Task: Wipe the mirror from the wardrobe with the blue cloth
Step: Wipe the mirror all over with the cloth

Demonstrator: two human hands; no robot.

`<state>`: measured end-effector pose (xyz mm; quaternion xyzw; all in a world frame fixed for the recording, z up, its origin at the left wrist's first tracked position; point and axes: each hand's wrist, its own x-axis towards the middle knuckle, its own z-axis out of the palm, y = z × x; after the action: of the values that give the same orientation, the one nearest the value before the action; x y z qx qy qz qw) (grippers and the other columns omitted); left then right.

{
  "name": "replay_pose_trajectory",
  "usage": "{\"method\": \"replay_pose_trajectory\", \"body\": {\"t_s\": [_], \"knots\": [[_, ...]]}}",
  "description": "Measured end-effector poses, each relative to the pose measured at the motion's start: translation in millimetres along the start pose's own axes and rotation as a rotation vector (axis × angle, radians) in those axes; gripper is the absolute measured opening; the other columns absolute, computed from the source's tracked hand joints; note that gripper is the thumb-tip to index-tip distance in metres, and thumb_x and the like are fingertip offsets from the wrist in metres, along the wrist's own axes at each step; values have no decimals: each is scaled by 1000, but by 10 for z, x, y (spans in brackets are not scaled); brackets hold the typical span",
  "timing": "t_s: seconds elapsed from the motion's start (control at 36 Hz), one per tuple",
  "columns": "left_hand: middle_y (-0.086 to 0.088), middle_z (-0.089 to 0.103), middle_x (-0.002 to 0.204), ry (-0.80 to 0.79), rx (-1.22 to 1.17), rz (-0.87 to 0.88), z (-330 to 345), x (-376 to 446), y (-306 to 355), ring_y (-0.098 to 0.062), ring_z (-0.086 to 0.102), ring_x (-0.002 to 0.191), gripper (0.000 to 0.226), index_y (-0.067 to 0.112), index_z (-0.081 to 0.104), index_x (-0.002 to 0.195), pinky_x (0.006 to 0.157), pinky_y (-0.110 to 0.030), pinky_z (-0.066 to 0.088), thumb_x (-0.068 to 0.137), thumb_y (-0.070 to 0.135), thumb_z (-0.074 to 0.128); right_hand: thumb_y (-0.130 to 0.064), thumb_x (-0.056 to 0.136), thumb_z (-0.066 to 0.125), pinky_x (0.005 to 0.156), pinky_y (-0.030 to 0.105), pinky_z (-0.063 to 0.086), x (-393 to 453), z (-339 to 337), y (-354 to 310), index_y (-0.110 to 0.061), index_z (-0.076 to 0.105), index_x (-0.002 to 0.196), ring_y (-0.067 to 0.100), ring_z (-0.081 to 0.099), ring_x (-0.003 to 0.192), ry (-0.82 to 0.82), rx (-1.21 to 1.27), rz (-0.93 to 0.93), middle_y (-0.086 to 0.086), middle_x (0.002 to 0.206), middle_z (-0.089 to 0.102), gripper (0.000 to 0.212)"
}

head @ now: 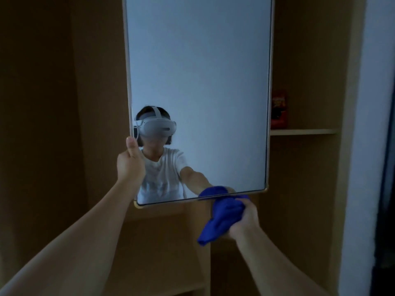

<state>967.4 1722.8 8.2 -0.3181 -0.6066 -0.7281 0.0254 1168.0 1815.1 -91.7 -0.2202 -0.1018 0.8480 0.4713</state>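
A brown wooden wardrobe (pixel 307 60) fills the wall, and its tall rectangular mirror with a pale frame (pixel 198 71) stands at twelve o'clock. At nine o'clock of the glass's lower half, the left hand (pixel 130 162) grips the frame edge. At five o'clock, the right hand (pixel 245 218) clutches the bunched blue cloth (pixel 222 216) against the bottom edge. A red box (pixel 279 110) sits on a shelf (pixel 303 131) at three o'clock.

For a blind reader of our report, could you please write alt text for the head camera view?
A person's left hand grips the left edge of a tall mirror, while the right hand holds a blue cloth against its bottom edge. A wooden wardrobe stands behind, with a red box on a shelf.
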Motion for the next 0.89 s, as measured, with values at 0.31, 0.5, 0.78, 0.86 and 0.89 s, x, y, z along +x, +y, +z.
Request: {"method": "replay_pose_trajectory", "body": {"t_s": [0.31,0.5,0.78,0.86,0.89], "knots": [[-5,51,64,52,25,11,53,52,-62,-15,48,56,58,19,45,66,53,-29,38,91,65,18,-18,83,66,68,31,50,0,-83,-986,-16,54,123,17,60,74,434,-254,-482,3,95,62,42],[-4,50,63,65,1,23,48,44,-86,-15,48,56,59,19,44,65,54,-29,38,90,65,19,-11,77,70,58,31,46,-97,347,-1278,-17,52,122,21,59,72,324,-597,-633,6,84,60,49],[-5,50,59,60,-30,40,35,10,-51,-16,49,54,60,15,44,60,54,-26,38,96,57,20,-27,88,60,100,39,44,-172,530,-1575,-12,59,103,21,61,93,84,-472,-479,4,112,59,21],[-7,53,65,41,-29,-1,11,35,-66,-18,52,62,60,15,49,67,60,-31,42,94,61,20,-24,92,56,98,36,44,-110,384,-1486,-10,55,92,22,60,96,80,-414,-410,6,109,60,13],[-7,53,67,36,-29,-10,9,46,-65,-18,52,64,59,16,50,68,61,-32,42,93,62,21,-23,92,56,94,36,47,-116,362,-1455,-10,56,95,23,60,94,74,-408,-407,7,104,62,13]]}}
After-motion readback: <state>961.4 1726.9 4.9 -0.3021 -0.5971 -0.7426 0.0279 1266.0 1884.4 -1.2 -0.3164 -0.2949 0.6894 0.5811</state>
